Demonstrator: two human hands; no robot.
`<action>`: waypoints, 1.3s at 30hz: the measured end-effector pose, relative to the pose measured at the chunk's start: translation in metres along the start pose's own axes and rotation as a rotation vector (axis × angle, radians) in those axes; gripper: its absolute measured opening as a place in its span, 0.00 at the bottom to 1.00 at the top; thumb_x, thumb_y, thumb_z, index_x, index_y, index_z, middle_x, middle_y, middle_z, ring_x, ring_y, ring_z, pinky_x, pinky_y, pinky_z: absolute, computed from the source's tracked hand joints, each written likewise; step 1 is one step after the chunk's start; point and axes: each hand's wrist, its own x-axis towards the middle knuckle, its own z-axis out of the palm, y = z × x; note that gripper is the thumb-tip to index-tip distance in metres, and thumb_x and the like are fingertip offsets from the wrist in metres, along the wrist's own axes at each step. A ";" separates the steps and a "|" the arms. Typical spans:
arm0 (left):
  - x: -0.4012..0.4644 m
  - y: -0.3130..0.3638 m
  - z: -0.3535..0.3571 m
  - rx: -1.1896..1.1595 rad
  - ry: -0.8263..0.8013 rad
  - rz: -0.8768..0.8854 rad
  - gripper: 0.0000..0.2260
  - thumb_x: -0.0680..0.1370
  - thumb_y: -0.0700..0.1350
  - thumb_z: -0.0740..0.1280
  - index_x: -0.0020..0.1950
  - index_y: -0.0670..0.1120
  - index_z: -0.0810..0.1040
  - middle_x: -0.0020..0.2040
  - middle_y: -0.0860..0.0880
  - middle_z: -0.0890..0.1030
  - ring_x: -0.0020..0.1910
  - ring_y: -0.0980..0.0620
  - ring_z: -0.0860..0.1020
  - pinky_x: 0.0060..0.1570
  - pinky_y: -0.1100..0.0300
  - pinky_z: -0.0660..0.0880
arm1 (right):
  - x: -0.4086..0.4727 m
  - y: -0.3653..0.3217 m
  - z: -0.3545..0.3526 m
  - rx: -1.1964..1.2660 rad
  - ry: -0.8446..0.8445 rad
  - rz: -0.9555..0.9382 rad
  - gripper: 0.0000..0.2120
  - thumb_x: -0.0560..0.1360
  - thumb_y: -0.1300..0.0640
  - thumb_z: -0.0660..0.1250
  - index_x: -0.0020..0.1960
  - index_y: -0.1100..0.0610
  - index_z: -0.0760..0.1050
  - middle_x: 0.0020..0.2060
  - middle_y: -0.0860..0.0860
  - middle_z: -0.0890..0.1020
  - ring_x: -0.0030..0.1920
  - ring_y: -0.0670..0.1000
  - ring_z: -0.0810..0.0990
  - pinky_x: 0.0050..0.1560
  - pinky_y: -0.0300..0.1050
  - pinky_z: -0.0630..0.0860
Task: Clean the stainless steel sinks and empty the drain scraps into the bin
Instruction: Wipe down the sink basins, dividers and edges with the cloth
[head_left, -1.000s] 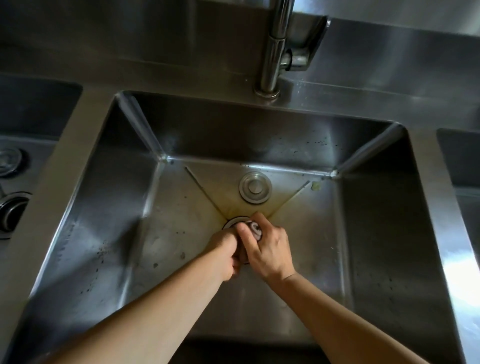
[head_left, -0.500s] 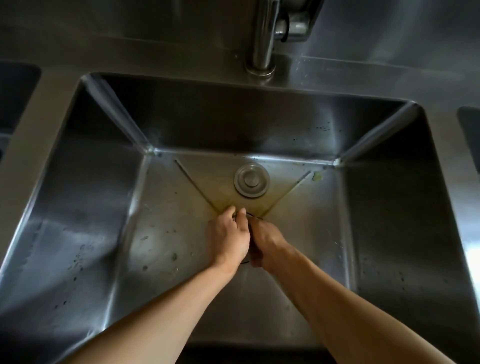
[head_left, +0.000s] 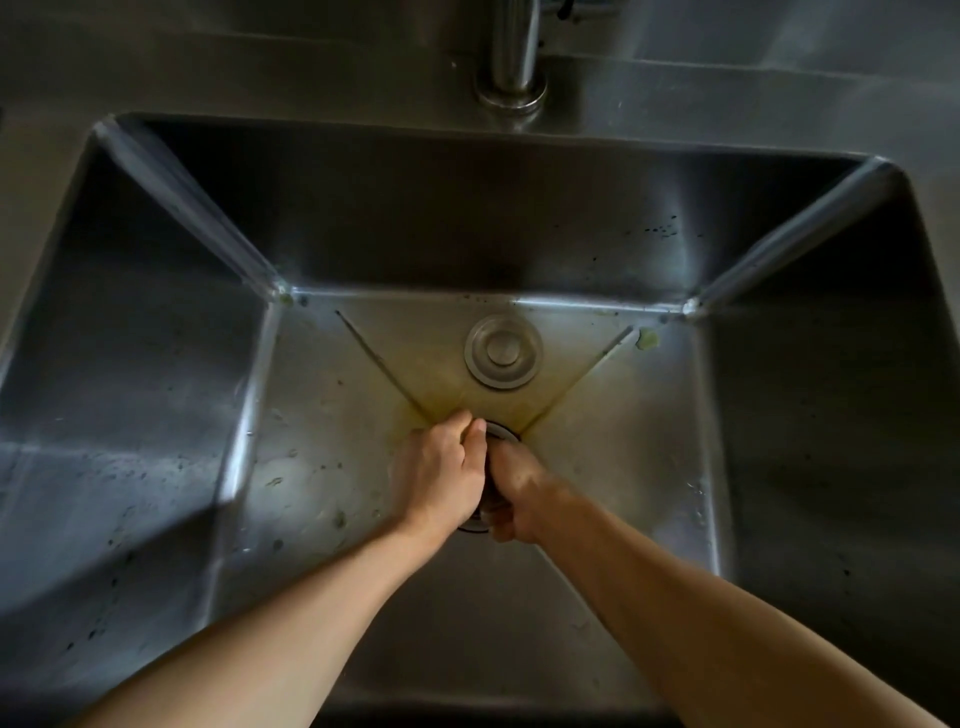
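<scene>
Both hands were down at the bottom of the deep rectangular stainless steel sink (head_left: 810, 415), right in the middle of the floor. The left hand (head_left: 441, 473) had its fingers curled over the round metal drain strainer (head_left: 501, 434), knuckles up, so that grip looked clenched onto the rim. The right hand (head_left: 519, 491) came in from the other side with fingers bent down around the same strainer, thumb tucked at the near edge (how much of the strainer it really had, I couldn't tell, since the hands covered most of it). Only a thin arc of the strainer's ring showed past the fingertips, plus a sliver at the near side.

Just behind the hands sat a round flat steel drain plug (head_left: 503, 351) with a raised centre knob, lying flat on the sink floor and apart from the hands. Yellowish-brown staining spread around the drain along the two diagonal creases. A small pale green food scrap (head_left: 648, 339) sat near the back right corner, and dark specks dotted the walls. The chrome faucet base (head_left: 511, 62) stood on the steel surface (head_left: 260, 67) behind the sink.
</scene>
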 end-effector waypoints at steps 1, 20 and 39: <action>0.000 0.000 0.000 0.003 0.003 0.007 0.23 0.76 0.55 0.52 0.47 0.41 0.80 0.44 0.41 0.83 0.45 0.40 0.80 0.45 0.50 0.77 | 0.001 0.001 0.000 0.000 -0.007 0.004 0.20 0.80 0.47 0.53 0.32 0.55 0.65 0.27 0.51 0.67 0.27 0.49 0.64 0.20 0.31 0.58; 0.000 -0.004 0.005 0.029 -0.028 0.019 0.15 0.82 0.51 0.55 0.40 0.46 0.74 0.41 0.42 0.80 0.44 0.40 0.78 0.40 0.54 0.71 | -0.002 0.004 -0.001 0.080 0.037 0.018 0.16 0.80 0.50 0.54 0.35 0.55 0.66 0.27 0.51 0.66 0.26 0.48 0.62 0.22 0.34 0.58; -0.020 0.004 -0.061 -0.626 -0.304 -0.548 0.08 0.79 0.51 0.65 0.47 0.46 0.74 0.52 0.40 0.80 0.45 0.46 0.77 0.41 0.57 0.73 | -0.096 -0.003 -0.006 0.337 0.077 -0.191 0.13 0.80 0.58 0.62 0.61 0.63 0.72 0.53 0.61 0.80 0.49 0.57 0.78 0.45 0.50 0.77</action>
